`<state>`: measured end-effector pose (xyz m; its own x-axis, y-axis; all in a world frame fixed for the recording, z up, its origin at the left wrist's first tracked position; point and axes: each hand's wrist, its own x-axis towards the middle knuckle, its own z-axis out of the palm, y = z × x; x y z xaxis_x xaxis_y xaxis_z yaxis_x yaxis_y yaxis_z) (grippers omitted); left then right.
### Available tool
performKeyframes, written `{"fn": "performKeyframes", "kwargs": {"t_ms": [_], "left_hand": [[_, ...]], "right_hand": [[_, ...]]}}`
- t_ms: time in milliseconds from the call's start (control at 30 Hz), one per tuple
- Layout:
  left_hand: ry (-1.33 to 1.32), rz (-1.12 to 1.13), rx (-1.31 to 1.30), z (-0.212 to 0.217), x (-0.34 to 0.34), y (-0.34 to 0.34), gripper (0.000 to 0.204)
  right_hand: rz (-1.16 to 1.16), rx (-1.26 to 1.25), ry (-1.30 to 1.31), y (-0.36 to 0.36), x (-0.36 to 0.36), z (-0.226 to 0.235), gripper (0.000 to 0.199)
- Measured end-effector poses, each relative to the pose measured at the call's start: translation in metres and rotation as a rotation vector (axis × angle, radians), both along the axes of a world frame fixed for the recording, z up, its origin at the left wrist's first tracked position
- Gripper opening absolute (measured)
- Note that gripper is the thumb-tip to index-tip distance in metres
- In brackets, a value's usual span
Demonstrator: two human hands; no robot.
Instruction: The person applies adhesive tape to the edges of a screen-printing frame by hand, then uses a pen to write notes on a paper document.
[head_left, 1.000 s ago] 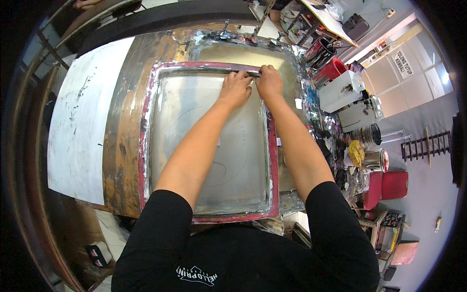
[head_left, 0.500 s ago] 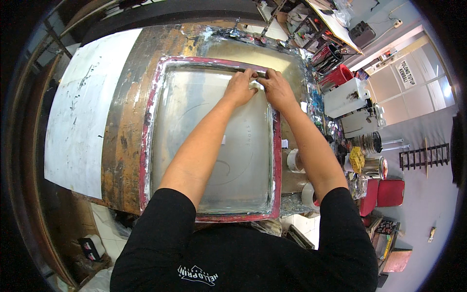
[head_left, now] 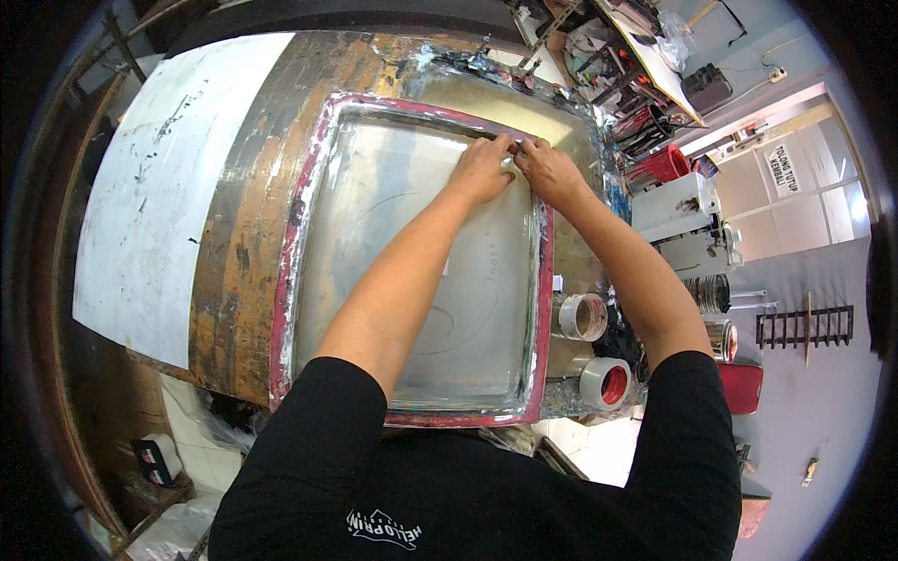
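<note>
A screen printing frame (head_left: 540, 351) with red, paint-smeared rails lies on the worktable, its pale mesh (head_left: 374, 252) showing a faint large circle and small lettering. Both arms reach across it to the far right corner. My left hand (head_left: 481, 171) has its fingers curled together at the inner side of the far rail. Close beside it, almost touching, my right hand (head_left: 554, 175) is closed with its fingertips pressed down on the rail. Something small and pale shows by the left fingers, but what the fingertips pinch is too small to make out.
Two tape rolls (head_left: 606, 383) stand right of the frame. A white sheet (head_left: 168, 206) covers the table's left part, beside bare stained wood (head_left: 238, 234). Along the right edge are a red container (head_left: 659, 166), a white container (head_left: 672, 206) and cans (head_left: 720, 338).
The view has shifted slightly, and my right elbow has swung outward, uncovering the tape rolls. Both hands remain close together at the far right corner, fingers still closed.
</note>
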<state>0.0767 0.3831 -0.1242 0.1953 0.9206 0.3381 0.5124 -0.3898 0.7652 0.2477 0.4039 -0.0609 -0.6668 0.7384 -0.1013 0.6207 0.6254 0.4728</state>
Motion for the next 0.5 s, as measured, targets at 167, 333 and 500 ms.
{"fn": "performKeyframes", "kwargs": {"t_ms": [167,333,500], "left_hand": [[0.099,0.034,-0.023,0.0,0.001,0.001,0.056],[0.129,0.043,0.002,0.003,0.004,-0.003,0.058],[0.147,0.034,-0.004,0.004,-0.001,-0.001,0.054]], "right_hand": [[0.092,0.106,-0.186,0.007,-0.017,0.006,0.014],[0.101,0.166,-0.2,0.007,-0.016,0.001,0.012],[-0.022,0.15,-0.19,-0.004,-0.026,0.006,0.015]]}}
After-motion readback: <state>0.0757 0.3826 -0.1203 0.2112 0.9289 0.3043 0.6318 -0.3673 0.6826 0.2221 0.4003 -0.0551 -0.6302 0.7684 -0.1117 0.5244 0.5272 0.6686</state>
